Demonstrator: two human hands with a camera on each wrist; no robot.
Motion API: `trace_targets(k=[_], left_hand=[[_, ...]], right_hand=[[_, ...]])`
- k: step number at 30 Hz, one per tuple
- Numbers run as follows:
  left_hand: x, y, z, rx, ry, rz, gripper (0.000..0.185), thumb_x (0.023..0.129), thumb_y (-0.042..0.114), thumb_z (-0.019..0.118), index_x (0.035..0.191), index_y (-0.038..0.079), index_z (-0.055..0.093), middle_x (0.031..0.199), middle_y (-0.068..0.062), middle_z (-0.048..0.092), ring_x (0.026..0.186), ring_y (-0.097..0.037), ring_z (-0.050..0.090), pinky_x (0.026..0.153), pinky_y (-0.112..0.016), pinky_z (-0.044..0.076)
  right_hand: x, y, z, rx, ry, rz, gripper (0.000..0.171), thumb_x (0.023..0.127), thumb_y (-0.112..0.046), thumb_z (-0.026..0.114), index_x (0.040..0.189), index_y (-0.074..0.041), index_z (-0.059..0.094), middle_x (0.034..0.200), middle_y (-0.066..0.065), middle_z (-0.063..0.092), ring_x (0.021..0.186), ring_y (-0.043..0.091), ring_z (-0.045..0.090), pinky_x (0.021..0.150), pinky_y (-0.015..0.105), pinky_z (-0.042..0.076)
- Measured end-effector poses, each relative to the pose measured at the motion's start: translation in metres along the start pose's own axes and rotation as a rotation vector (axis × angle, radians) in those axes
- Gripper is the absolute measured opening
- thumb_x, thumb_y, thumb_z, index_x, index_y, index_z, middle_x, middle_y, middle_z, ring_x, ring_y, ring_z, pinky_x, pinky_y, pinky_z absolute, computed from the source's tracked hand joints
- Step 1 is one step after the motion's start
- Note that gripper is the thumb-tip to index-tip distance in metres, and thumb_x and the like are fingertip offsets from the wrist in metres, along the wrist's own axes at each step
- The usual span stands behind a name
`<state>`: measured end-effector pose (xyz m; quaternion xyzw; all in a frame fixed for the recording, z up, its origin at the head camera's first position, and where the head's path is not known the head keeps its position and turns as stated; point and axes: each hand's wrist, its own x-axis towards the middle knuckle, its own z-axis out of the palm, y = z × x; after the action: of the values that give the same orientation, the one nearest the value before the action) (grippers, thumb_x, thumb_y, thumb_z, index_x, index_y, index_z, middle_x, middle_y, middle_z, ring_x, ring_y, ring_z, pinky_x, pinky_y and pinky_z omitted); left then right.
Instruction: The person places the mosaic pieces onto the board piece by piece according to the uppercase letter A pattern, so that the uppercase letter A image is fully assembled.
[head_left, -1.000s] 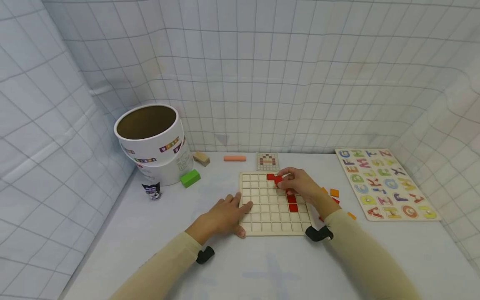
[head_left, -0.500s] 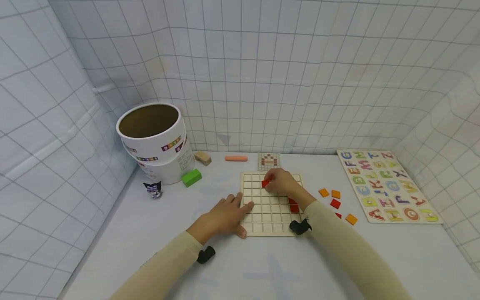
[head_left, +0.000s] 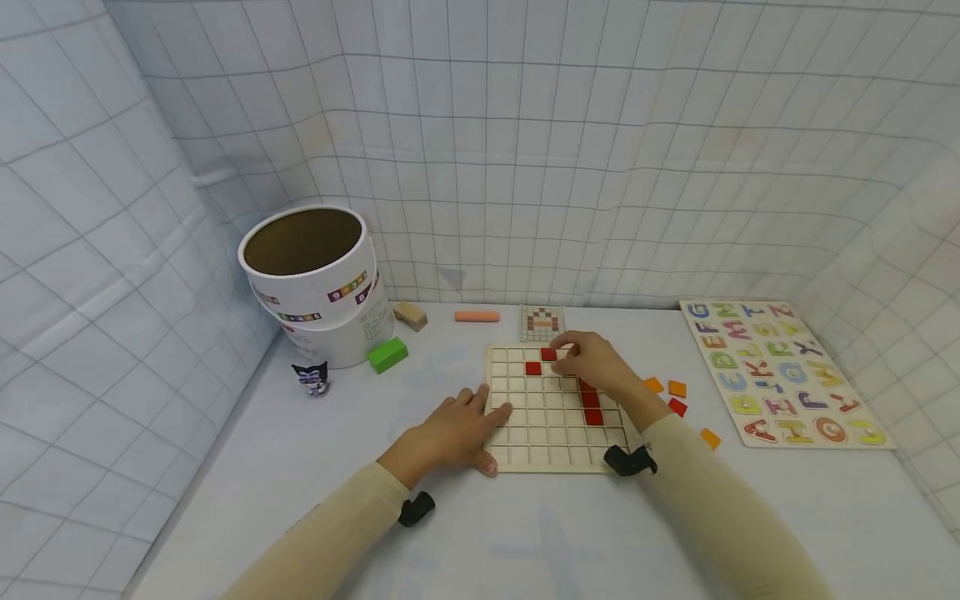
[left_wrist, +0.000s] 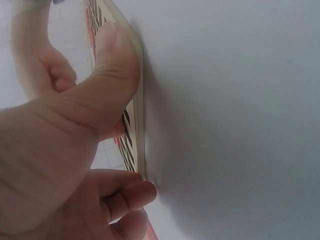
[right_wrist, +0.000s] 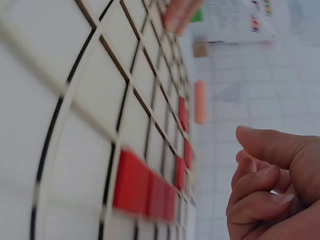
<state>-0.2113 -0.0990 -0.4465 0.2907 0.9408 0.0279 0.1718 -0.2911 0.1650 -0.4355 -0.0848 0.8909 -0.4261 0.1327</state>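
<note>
- While the left hand [head_left: 448, 433] lay flat with its fingers straight on the near left edge of the wooden grid board [head_left: 553, 454], its thumb pressed the board's rim, as the left wrist view showed.
- The right hand [head_left: 596, 364] hovered over the far part of the board, fingers loosely curled; the right wrist view showed nothing pinched between them.
- Just beside its fingertips sat a red tile [head_left: 548, 354] in the far row, with another red tile [head_left: 532, 368] one row nearer and to its left.
- Under the right wrist a column of red tiles [head_left: 591, 400] filled cells toward the near edge.
- Loose orange and red tiles [head_left: 677, 388] lay on the table to the right of that hand, near but apart from the board.
- A small pattern card [head_left: 542, 323] lay just beyond the right hand's fingers.
- Judged from this, seating a tile well called for steady downward pressure from the left hand so the board would not slide, and for dropping each tile square into its cell, checked against the card.
- A tilted tile could catch on the thin cell walls.
</note>
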Motion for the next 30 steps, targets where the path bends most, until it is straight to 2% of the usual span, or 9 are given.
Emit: trace_targets(k=[3, 7, 12, 16, 19, 24, 30], left_hand=[[-0.001, 0.001, 0.000, -0.003, 0.000, -0.009, 0.097, 0.079, 0.056, 0.078, 0.160, 0.023, 0.035, 0.165, -0.024, 0.025, 0.147, -0.040, 0.032, 0.115, -0.055, 0.034], [-0.004, 0.002, 0.000, -0.008, -0.002, -0.027, 0.096, 0.079, 0.054, 0.079, 0.160, 0.022, 0.036, 0.164, -0.024, 0.026, 0.146, -0.040, 0.033, 0.114, -0.055, 0.034], [-0.007, 0.002, 0.002, -0.016, 0.010, -0.015, 0.095, 0.080, 0.053, 0.079, 0.159, 0.021, 0.037, 0.164, -0.025, 0.027, 0.145, -0.042, 0.034, 0.114, -0.055, 0.035], [-0.005, 0.002, 0.002, -0.029, 0.007, -0.006, 0.095, 0.081, 0.053, 0.079, 0.160, 0.021, 0.036, 0.164, -0.025, 0.026, 0.146, -0.042, 0.033, 0.115, -0.056, 0.033], [-0.005, 0.003, 0.001, -0.036, 0.005, -0.008, 0.096, 0.080, 0.053, 0.079, 0.160, 0.021, 0.037, 0.164, -0.025, 0.025, 0.146, -0.042, 0.032, 0.115, -0.056, 0.033], [-0.003, 0.003, -0.002, -0.022, 0.004, -0.011, 0.097, 0.079, 0.054, 0.078, 0.160, 0.022, 0.036, 0.165, -0.025, 0.025, 0.147, -0.042, 0.032, 0.115, -0.056, 0.033], [-0.001, 0.003, -0.003, -0.014, 0.003, 0.001, 0.097, 0.080, 0.055, 0.077, 0.160, 0.021, 0.035, 0.165, -0.025, 0.024, 0.147, -0.042, 0.032, 0.115, -0.056, 0.033]], right_hand=[[-0.030, 0.010, -0.027, 0.032, 0.041, -0.001, 0.043, 0.096, -0.020, 0.070, 0.135, -0.005, 0.061, 0.097, 0.013, 0.060, 0.084, 0.032, 0.057, 0.069, 0.037, 0.047], [-0.069, 0.034, -0.059, -0.005, 0.103, 0.038, 0.045, 0.097, -0.023, 0.069, 0.137, -0.004, 0.058, 0.106, 0.014, 0.061, 0.084, 0.030, 0.057, 0.068, 0.038, 0.049], [-0.104, 0.073, -0.081, -0.003, 0.113, 0.090, 0.047, 0.098, -0.021, 0.069, 0.138, -0.002, 0.056, 0.113, 0.016, 0.061, 0.082, 0.028, 0.060, 0.065, 0.036, 0.050], [-0.122, 0.094, -0.081, 0.002, 0.056, 0.114, 0.046, 0.095, -0.023, 0.073, 0.135, -0.004, 0.059, 0.116, 0.012, 0.062, 0.090, 0.025, 0.059, 0.067, 0.033, 0.050], [-0.129, 0.101, -0.074, -0.015, 0.025, 0.073, 0.043, 0.092, -0.022, 0.076, 0.131, -0.006, 0.064, 0.115, 0.010, 0.063, 0.097, 0.023, 0.056, 0.072, 0.030, 0.050], [-0.126, 0.103, -0.059, -0.028, 0.033, -0.022, 0.039, 0.088, -0.018, 0.080, 0.123, -0.009, 0.069, 0.110, 0.007, 0.064, 0.098, 0.023, 0.054, 0.076, 0.026, 0.049], [-0.118, 0.101, -0.049, -0.156, 0.015, -0.051, 0.035, 0.084, -0.007, 0.079, 0.118, -0.009, 0.070, 0.104, 0.002, 0.064, 0.098, 0.021, 0.055, 0.080, 0.026, 0.049]])
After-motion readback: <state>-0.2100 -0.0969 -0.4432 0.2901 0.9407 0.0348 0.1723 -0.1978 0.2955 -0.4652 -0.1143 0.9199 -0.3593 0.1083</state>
